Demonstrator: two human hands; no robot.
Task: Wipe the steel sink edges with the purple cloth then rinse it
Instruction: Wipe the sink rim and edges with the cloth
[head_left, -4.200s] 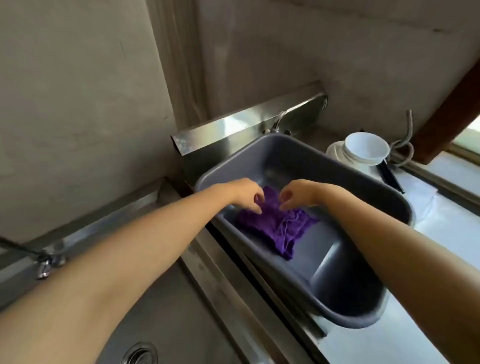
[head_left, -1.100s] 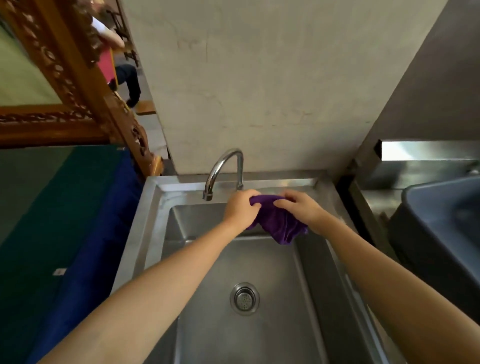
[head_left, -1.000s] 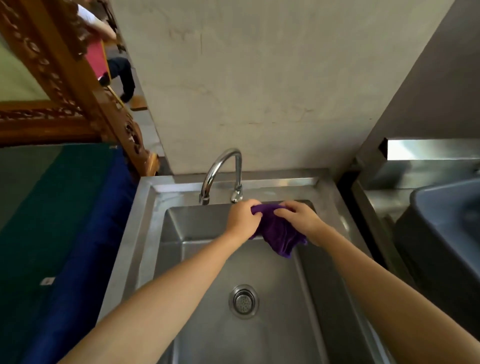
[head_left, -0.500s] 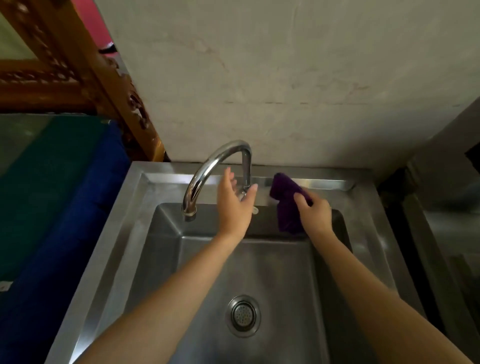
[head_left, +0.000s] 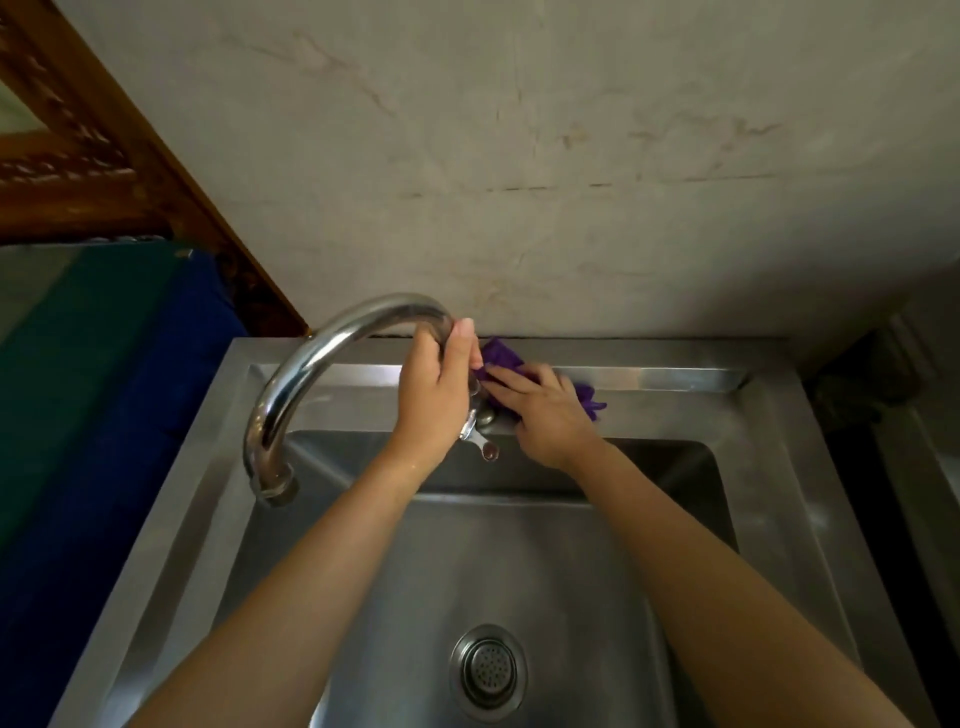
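Observation:
The steel sink (head_left: 779, 467) fills the lower half of the view, with its drain (head_left: 487, 671) near the bottom. A curved steel faucet (head_left: 311, 364) arches from the back rim toward the left. My left hand (head_left: 436, 400) is wrapped around the faucet's upright neck. My right hand (head_left: 545, 415) presses the purple cloth (head_left: 501, 356) flat on the back rim, right beside the faucet base. Most of the cloth is hidden under that hand; a purple corner sticks out to the right. The faucet lever (head_left: 480, 441) pokes out between the two hands.
A stained plaster wall (head_left: 571, 182) rises directly behind the sink. To the left lie a blue and green surface (head_left: 104, 389) and a carved wooden frame (head_left: 78, 156). A dark gap and another steel edge (head_left: 924, 467) border the sink on the right.
Both hands carried the cloth from the grey basin to the sink. My left hand let go and took hold of the faucet neck; my right hand pushed the cloth onto the back rim.

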